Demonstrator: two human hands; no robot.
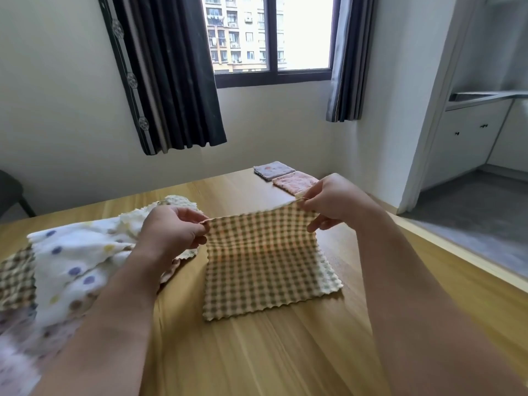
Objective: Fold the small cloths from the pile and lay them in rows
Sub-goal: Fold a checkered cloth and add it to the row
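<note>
A green-and-cream checked cloth is held up by its far edge above the wooden table, its near edge lying on the wood. My left hand pinches the far left corner. My right hand pinches the far right corner. A pile of unfolded cloths, a white one with coloured dots on top, lies to the left under my left forearm. Two folded cloths lie side by side at the far edge: a grey-purple cloth and a pink cloth.
The table's right edge drops to a grey floor. A brown checked cloth sticks out at the pile's left. A dark chair stands at the far left. A wall with a window and dark curtains lies behind.
</note>
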